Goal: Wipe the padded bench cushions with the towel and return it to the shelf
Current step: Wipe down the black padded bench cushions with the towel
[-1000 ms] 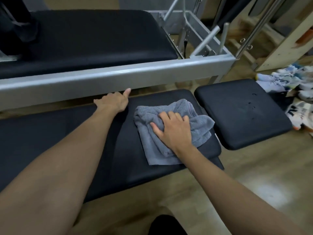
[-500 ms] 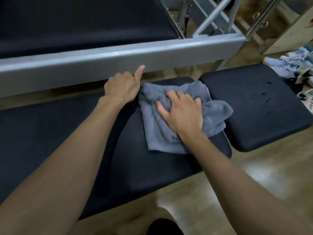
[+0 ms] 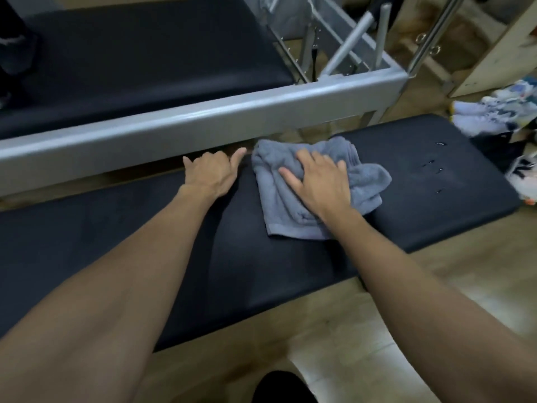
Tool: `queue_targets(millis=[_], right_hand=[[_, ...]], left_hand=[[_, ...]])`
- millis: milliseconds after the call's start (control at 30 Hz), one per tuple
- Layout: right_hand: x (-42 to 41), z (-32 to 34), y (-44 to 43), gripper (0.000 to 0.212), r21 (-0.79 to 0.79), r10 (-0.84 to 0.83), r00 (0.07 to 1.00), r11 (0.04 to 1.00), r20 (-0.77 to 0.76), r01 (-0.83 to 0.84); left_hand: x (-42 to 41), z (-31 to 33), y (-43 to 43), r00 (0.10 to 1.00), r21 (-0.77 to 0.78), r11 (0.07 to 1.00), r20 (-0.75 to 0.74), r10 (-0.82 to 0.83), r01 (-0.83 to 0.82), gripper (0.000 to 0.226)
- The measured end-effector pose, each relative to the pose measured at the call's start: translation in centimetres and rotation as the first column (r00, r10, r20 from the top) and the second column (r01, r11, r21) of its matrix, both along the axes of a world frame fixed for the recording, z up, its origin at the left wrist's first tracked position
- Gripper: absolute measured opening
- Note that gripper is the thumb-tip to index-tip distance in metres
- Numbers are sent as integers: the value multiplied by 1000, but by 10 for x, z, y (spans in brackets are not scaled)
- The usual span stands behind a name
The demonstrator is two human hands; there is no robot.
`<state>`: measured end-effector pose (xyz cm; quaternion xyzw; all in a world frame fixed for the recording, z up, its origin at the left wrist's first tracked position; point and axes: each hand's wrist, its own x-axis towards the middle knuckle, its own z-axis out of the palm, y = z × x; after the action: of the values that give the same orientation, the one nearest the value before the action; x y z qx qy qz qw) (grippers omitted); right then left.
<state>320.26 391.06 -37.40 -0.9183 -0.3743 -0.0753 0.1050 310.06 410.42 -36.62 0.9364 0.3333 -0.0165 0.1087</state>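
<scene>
- Right-hand fingers: spread and only slightly bent. They press down on the cloth rather than closing round it, and the thumb is splayed to the side.
- Right hand: lies palm-down on top of the bunched cloth, with the forearm reaching in from the lower right.
- Crumpled blue-grey terry towel: lies under the right hand, across the join of the two pads. One hemmed corner lies flat on the near side.
- Left-hand fingers: the thumb points toward the towel and the little finger sticks out. The middle fingers are curled and appear to hook over the far edge of the pad. Their tips are hidden.
- Left hand: braces on the pad just beside the towel, not touching it.
- Long black padded desk cushion: carries both hands. No drops are visible on it.
- Shorter black padded desk cushion: lies to the right, with the towel's edge on it.
- Scattered water drops: sit on the shorter cushion, well apart from the towel.
- Grey metal frame rail: runs behind the hands, with another black pad above it.
- Pale sports shoes: lie on the wooden floor at the far right.
- Progress, judged: wiping is under way. The drops suggest the shorter cushion is not yet done. Whether the long one is finished cannot be told.
- Remaining: finish the wiping, then return the towel. No shelf can be made out for certain.
</scene>
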Motion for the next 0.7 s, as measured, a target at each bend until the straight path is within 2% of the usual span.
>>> queue_targets(millis=[200, 300, 500, 700], right_hand=[[-55, -1, -102, 47, 53, -108, 993, 992, -44, 110], [-73, -2, -120, 43, 89, -136, 989, 986, -57, 140], [-49, 0, -80, 37, 47, -198, 980, 979, 7, 198], [10, -6, -21, 38, 74, -241, 969, 969, 59, 236]], left_hand=[[31, 14, -44, 987, -33, 989, 79, -139, 142, 62], [48, 20, -62, 979, -6, 984, 102, -174, 176, 66], [55, 18, -68, 991, 83, 989, 38, -129, 126, 79], [62, 6, -60, 994, 93, 994, 83, -68, 61, 88]])
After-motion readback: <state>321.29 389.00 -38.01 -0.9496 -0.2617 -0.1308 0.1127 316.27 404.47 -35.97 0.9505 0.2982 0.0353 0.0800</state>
